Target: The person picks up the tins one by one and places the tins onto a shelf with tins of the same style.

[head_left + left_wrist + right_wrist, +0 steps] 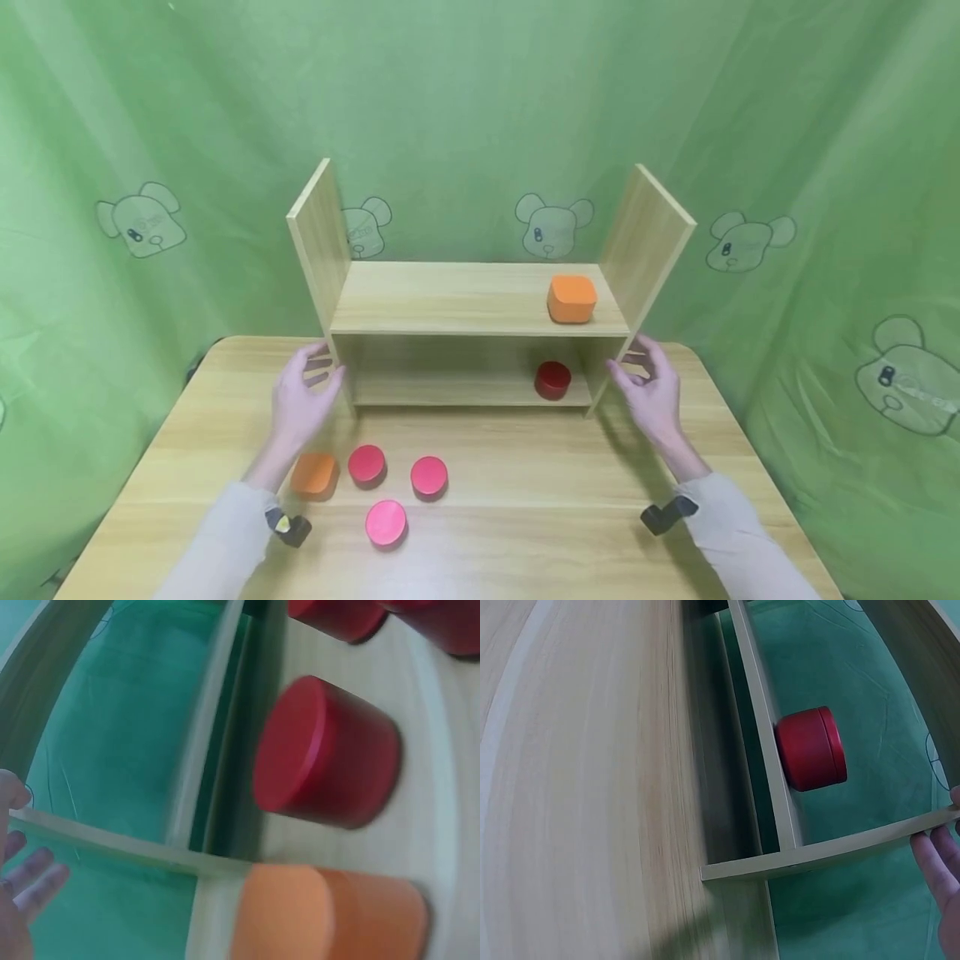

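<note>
Two hands stand at the sides of one shelf [450, 296]. The left hand [300, 404] is spread, its thumb at the front edge of the left panel [321, 242] and its fingers apart on the outer side; whether the thumb presses is hard to tell, as the left wrist view is blurred and cut at its edge. The right hand [654, 398] pinches the right panel [651, 237], thumb inside, fingertips outside.

The shelf stands on the far part of the surface [540, 487], with two side panels and two boards. At the right end of the upper board sits one orange block [572, 300]; on the lower board, also toward the right, one dark red tin [552, 381].

Nearer, on the surface, are three more red tins, apart from one another: one at the back [367, 465], one to its right [429, 477], one in front [386, 523]. A second orange block [315, 476] lies just left of them, beside the left forearm. That makes four tins and two blocks.

A black device is worn on each wrist, left [288, 527] and right [667, 515]. Behind hangs a green curtain [480, 100] with five bear heads in full or nearly so; the faint letters on them cannot be read.
</note>
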`<state>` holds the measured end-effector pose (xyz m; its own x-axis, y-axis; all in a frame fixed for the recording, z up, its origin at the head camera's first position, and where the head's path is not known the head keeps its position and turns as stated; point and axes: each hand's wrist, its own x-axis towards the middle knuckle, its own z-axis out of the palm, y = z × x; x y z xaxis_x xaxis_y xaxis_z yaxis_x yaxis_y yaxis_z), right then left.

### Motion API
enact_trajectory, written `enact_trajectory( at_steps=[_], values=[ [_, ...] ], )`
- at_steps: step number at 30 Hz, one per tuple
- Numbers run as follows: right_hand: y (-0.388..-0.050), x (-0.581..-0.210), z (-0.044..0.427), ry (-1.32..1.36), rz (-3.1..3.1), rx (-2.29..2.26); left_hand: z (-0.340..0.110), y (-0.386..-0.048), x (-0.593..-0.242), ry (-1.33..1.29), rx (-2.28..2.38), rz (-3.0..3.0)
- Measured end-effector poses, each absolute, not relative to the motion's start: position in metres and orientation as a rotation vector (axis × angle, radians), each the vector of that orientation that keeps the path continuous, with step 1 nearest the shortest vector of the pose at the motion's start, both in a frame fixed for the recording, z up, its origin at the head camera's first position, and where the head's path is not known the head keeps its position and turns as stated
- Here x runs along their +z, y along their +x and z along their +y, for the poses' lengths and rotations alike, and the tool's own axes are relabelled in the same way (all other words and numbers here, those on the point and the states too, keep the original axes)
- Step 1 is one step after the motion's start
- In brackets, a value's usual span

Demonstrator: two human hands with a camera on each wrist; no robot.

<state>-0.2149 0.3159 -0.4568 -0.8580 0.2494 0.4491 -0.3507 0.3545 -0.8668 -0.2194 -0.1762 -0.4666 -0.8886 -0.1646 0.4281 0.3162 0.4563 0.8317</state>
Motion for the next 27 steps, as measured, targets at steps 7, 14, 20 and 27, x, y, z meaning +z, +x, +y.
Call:
enact_trajectory(
  at_steps=[7,14,20,27],
  values=[
    [-0.212,-0.461,0.316,0.091,-2.069,1.574,-0.190,-0.202,-0.480,-0.226,-1.229,-2.336],
    [-0.215,-0.463,0.315,0.098,-2.052,1.573,-0.204,-0.182,-0.492,-0.335,-0.983,-2.469],
    [-0.217,-0.464,0.316,0.115,-2.058,1.546,-0.216,-0.171,-0.502,-0.519,-0.802,-2.500],
    [-0.219,-0.463,0.317,0.108,-2.074,1.513,-0.230,-0.163,-0.512,-0.705,-0.631,-2.537]
  ],
)
